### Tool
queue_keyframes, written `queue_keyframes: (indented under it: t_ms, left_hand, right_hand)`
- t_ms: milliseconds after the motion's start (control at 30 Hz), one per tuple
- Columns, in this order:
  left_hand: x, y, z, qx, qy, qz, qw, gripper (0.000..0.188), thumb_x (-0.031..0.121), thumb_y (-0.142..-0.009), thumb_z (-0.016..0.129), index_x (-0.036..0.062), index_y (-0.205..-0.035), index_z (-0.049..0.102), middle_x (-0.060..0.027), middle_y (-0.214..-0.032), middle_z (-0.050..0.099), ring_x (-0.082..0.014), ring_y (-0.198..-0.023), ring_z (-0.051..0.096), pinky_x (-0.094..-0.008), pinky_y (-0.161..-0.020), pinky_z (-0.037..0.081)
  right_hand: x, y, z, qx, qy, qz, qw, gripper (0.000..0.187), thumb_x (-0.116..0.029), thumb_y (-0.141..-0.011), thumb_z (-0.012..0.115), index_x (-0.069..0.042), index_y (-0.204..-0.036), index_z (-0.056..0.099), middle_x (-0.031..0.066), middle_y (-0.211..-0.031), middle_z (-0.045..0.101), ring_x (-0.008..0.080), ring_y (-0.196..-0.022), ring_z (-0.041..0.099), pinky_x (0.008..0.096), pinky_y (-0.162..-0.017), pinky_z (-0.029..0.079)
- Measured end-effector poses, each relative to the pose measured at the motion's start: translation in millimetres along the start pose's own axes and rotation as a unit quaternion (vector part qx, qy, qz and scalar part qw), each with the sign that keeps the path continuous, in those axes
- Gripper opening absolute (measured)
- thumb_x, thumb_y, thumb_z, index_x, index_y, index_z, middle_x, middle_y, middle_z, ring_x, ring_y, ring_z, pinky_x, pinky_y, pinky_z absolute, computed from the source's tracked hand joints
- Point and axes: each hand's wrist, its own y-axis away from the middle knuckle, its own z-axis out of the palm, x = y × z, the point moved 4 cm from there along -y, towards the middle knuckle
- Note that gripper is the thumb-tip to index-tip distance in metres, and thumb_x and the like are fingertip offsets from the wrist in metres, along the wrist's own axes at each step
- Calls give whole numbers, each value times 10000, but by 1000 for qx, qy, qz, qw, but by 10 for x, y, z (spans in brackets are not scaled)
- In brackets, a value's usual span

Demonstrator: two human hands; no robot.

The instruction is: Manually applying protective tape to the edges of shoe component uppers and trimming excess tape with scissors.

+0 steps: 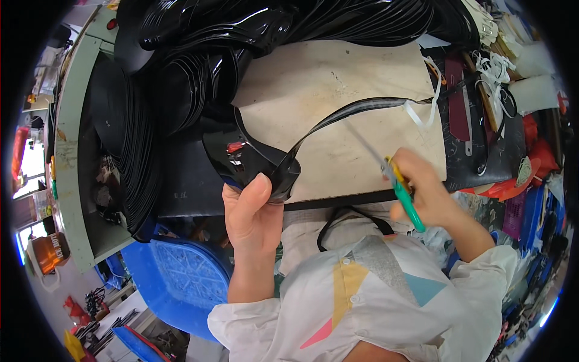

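- Several fanned stacks of glossy black sheets (193, 84) crowd the far and left sides!
- Centre stage, a flat beige board (325, 172).
- Here's the left hand (248, 211), thumb on top, pinching a curved glossy black piece (241, 145) at the board's near-left edge.
- Right hand (427, 188), blurred, fingers clasped round a green-and-yellow-handled metal tool (408, 208) by the board's near-right corner.
- And a narrow grey-and-black strip (350, 108) arcs rightward from the piece across the board!

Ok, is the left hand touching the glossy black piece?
Touching. The head view shows it: the left hand holds the glossy black piece at its near edge, the thumb overlapping it with no gap visible.
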Motion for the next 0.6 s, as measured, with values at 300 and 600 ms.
queue_keyframes:
  t_ms: [300,600]
  left_hand:
    - [-33,11,-20,36,-1,-4,999,301,158,-874,540,13,-1137,553,-97,-1062,629,-221,-974,603,-401,-871,467]
    - [-109,-2,19,30,-39,24,999,335,142,-862,536,6,-1167,515,-114,-1036,630,-217,-910,628,-380,-820,500]
  right_hand:
    - [-211,-189,280,-53,-76,-43,995,689,-536,-530,791,3,-800,457,126,-731,456,305,-636,472,364,-562,388]
    - [-163,-218,266,94,30,-148,984,716,-598,-485,782,-18,-709,428,83,-581,380,249,-456,396,322,-423,332]
